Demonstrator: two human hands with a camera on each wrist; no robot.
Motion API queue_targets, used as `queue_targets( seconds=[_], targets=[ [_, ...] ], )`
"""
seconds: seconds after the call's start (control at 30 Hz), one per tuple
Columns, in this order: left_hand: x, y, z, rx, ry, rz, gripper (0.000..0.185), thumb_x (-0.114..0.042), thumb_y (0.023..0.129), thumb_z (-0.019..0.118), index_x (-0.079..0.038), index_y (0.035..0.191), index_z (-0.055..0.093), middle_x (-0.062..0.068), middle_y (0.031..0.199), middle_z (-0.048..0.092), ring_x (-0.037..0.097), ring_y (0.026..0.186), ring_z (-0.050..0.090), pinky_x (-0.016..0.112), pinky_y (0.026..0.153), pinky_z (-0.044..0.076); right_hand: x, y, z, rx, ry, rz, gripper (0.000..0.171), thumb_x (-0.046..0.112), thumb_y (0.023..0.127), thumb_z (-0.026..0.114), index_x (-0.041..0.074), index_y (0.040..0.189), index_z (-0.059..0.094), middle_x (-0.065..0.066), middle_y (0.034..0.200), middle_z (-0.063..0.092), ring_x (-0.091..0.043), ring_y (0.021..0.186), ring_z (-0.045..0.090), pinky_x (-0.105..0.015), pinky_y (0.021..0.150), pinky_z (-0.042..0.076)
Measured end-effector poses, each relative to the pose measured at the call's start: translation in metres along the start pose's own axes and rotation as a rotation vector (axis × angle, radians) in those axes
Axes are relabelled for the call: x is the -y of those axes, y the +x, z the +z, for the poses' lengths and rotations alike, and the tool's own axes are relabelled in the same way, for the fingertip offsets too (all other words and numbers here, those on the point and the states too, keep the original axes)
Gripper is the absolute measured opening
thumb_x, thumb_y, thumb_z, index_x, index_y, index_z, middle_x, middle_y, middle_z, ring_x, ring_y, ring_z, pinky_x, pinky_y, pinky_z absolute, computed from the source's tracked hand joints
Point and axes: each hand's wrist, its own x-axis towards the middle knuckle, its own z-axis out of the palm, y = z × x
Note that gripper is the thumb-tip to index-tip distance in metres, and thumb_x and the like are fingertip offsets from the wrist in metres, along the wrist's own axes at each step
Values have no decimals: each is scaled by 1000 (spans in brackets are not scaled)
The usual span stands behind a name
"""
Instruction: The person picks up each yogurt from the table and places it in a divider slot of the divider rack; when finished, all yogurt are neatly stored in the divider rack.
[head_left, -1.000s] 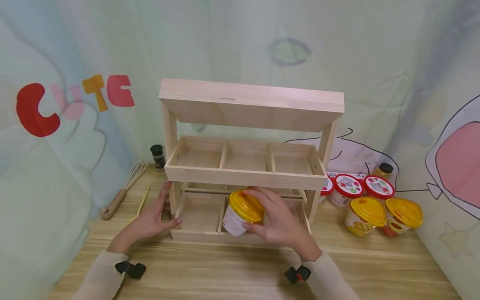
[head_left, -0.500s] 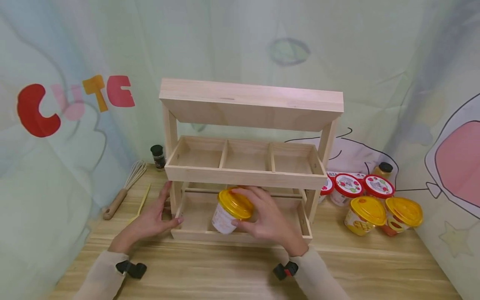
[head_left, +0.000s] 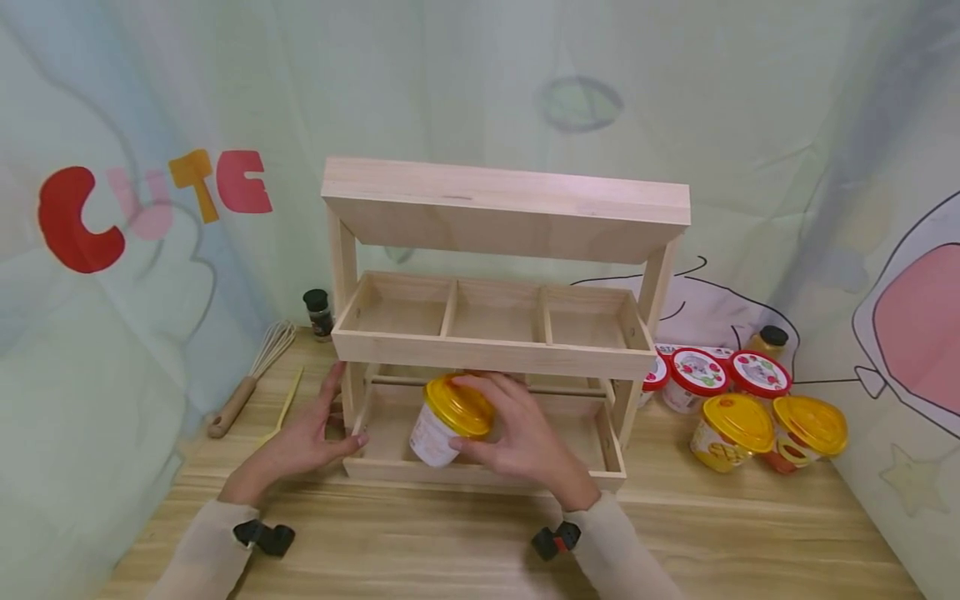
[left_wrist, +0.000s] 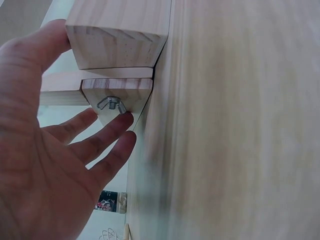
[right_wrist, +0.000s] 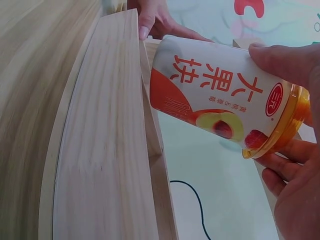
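My right hand (head_left: 521, 433) grips a white yogurt cup (head_left: 433, 435) by its yellow lid. The cup leans over the lower tray (head_left: 480, 473) of a wooden two-tier rack (head_left: 487, 354), left of the tray's middle. In the right wrist view, the yogurt cup (right_wrist: 205, 92) shows fruit pictures and red lettering, and its base is close to the tray wall. My left hand (head_left: 307, 442) holds the rack's left side, thumb over the tray's edge. Its other fingers lie by a wing nut (left_wrist: 112, 103) on the outside, as the left wrist view shows.
Yellow-lidded cups (head_left: 731, 433) and red-lidded cups (head_left: 697, 379) stand right of the rack. A yellow-filled jar (head_left: 768, 340) is behind them. On the left lie a whisk (head_left: 251, 379) and a thin yellow utensil (head_left: 285, 404), near a black-capped bottle (head_left: 318, 312).
My right hand has carried the yogurt cup leftward along the lower tray, from near its middle toward the left compartment. The left hand has kept its place on the rack.
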Motion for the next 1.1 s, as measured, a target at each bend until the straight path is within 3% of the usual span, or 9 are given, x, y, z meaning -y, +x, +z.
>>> queue_targets(
  seconds=[0.5, 0.8, 1.1],
  targets=[
    [-2, 0, 1, -17, -9, 37, 133, -13, 88, 86, -18, 171, -18, 47, 158, 35, 53, 117, 71, 57, 88, 65, 10, 20, 21, -13, 1, 18, 77, 40, 85, 89, 29, 153, 55, 4, 150, 65, -22, 133, 64, -47, 108, 58],
    [-1, 0, 1, -20, -5, 45, 133, -13, 88, 86, -19, 171, -18, 46, 158, 36, 53, 117, 72, 58, 88, 65, 12, 34, 34, 64, -54, 19, 75, 41, 87, 87, 26, 153, 55, -3, 149, 65, -24, 128, 64, -43, 107, 59],
    [-2, 0, 0, -16, -11, 42, 133, -14, 88, 87, -20, 171, -17, 44, 159, 36, 52, 118, 72, 57, 89, 66, 9, 38, 51, 116, -154, -54, 75, 43, 87, 86, 22, 152, 55, -9, 159, 58, -30, 141, 60, -52, 123, 48]
  ],
)
